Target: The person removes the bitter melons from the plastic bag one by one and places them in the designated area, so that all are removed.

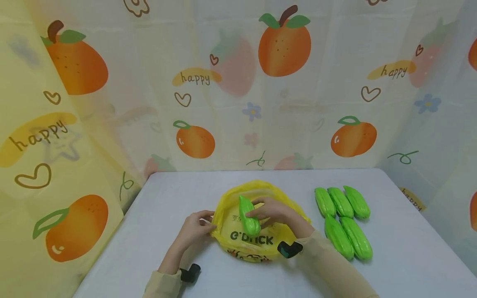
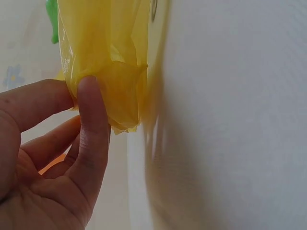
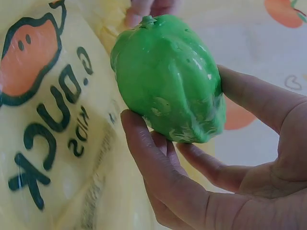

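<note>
A yellow plastic bag (image 1: pixel 225 240) with dark printed lettering stands on the table with its mouth spread wide. My left hand (image 1: pixel 193 229) pinches the bag's left edge between thumb and fingers, as the left wrist view shows at the yellow film (image 2: pixel 112 93). Over the bag's mouth, my right hand (image 1: pixel 277 212) holds a glossy green, ridged, elongated vegetable (image 1: pixel 246 217), its narrow end tilted up and away. In the right wrist view, thumb and fingers grip the green vegetable (image 3: pixel 168 76) from both sides, with the printed bag beside it.
Several more green vegetables (image 1: pixel 340 203) lie in two rows to the right of the bag. The white table (image 1: pixel 164 194) ends at a fruit-printed curtain (image 1: pixel 238 103) at the back, with similar curtains on both sides.
</note>
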Demonstrator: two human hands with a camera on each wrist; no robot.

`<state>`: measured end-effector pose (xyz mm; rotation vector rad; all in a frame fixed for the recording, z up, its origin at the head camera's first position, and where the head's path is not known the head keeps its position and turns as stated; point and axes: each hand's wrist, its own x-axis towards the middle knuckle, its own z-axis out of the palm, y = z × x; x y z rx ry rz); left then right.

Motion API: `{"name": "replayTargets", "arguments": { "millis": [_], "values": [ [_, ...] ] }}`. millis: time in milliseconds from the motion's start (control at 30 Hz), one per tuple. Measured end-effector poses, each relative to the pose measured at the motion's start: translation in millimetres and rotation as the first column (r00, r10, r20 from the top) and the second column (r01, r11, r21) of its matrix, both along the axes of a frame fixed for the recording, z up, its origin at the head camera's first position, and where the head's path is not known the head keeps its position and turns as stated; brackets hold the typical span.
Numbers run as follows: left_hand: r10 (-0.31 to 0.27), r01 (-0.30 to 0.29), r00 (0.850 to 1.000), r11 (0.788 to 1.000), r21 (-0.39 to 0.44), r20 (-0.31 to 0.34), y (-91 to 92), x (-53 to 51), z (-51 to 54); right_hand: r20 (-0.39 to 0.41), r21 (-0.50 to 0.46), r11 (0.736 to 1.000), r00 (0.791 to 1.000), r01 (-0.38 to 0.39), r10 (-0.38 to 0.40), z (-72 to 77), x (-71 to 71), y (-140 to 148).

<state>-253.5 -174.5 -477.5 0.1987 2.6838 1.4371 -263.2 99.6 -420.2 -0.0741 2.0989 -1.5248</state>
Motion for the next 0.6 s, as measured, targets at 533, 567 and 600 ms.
{"name": "replayTargets", "arguments": {
  "millis": [533, 567, 600],
  "values": [
    [0.045, -0.045, 0.999, 0.998, 0.044, 0.019, 2.6, 0.7, 0.7, -0.053, 0.042, 0.998, 0.998, 0.040, -0.038, 16.6, 5.3, 41],
    [0.045, -0.046, 0.999, 0.998, 0.046, 0.019, 2.8, 0.9, 0.9, -0.054, 0.044, 0.998, 0.998, 0.044, -0.042, 16.9, 5.5, 44],
    [0.045, -0.046, 0.999, 0.998, 0.050, 0.020, 3.0, 1.1, 1.1, -0.057, 0.047, 0.998, 0.997, 0.047, -0.044, 16.9, 5.6, 47]
  ]
}}
